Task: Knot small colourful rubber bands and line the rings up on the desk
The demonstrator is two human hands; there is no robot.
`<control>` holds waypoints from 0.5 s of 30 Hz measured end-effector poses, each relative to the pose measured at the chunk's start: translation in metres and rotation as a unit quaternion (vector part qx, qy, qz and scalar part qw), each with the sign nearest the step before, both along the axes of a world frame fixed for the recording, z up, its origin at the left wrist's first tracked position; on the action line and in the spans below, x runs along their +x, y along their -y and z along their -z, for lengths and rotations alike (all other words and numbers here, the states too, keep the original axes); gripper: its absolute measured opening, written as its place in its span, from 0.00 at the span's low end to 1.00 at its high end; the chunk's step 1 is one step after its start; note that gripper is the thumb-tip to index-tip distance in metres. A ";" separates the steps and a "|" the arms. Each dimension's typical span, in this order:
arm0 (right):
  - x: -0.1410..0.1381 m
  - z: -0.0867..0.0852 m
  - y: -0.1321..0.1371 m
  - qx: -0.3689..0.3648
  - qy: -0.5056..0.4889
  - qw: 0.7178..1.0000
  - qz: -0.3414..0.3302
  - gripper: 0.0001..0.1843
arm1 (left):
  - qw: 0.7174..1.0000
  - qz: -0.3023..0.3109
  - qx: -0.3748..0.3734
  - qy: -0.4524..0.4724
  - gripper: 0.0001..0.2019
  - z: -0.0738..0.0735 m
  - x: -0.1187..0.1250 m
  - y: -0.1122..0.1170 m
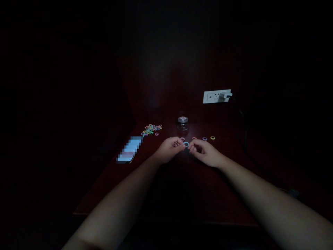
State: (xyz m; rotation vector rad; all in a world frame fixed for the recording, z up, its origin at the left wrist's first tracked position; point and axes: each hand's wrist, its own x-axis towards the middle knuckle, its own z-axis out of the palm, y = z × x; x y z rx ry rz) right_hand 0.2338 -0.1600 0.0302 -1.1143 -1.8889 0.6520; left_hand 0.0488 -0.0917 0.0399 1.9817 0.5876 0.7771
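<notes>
Between thumb and fingers, my left hand (170,149) pinches a light blue hair tie (186,143) above the dark red table. My right hand (204,152) is closed just to the right of the hair tie, its fingertips close together; whether they hold anything I cannot make out. Beyond the hands, a pink hair tie (182,139), a reddish one (194,138), a purple one (204,139) and a yellow one (212,138) lie in a row. The hands partly cover the first two.
A heap of colourful hair ties (149,130) lies at the back left, with a single pink one (156,134) beside it. A lidded clear jar (182,124) stands behind the hands. The phone (130,149) is at left. A wall socket (213,97) holds a plug with a dark cable (246,135).
</notes>
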 end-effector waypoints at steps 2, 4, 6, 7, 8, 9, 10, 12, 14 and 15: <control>-0.001 0.000 0.001 0.012 -0.021 1.000 -0.001 0.08 | 1.000 0.022 -0.012 -0.001 0.13 0.001 0.001 0.001; -0.002 -0.001 0.001 0.025 -0.033 0.999 0.004 0.11 | 0.999 0.037 -0.024 -0.001 0.13 0.001 0.001 0.003; -0.003 -0.002 0.002 0.033 -0.036 0.999 0.012 0.10 | 0.999 0.045 -0.030 0.000 0.12 0.002 0.002 0.004; -0.003 -0.003 0.002 0.037 -0.036 0.999 0.016 0.10 | 0.998 0.046 -0.033 0.000 0.12 0.002 0.002 0.004; -0.003 -0.003 0.003 0.039 -0.034 0.998 0.020 0.09 | 0.998 0.044 -0.036 0.000 0.12 0.002 0.002 0.004; -0.003 -0.004 0.003 0.042 -0.031 0.998 0.023 0.08 | 0.998 0.043 -0.040 0.001 0.12 0.002 0.002 0.004; -0.003 -0.004 0.003 0.044 -0.026 0.998 0.027 0.08 | 0.998 0.043 -0.046 0.001 0.11 0.003 0.002 0.004; -0.003 -0.005 0.003 0.049 -0.014 0.998 0.033 0.07 | 0.997 0.046 -0.055 0.003 0.11 0.004 0.002 0.003; -0.004 -0.005 0.004 0.049 -0.012 0.998 0.034 0.07 | 0.997 0.051 -0.056 0.007 0.11 0.004 0.002 0.002; -0.004 -0.006 0.004 0.048 -0.018 0.998 0.032 0.07 | 0.997 0.052 -0.056 0.009 0.11 0.005 0.003 0.001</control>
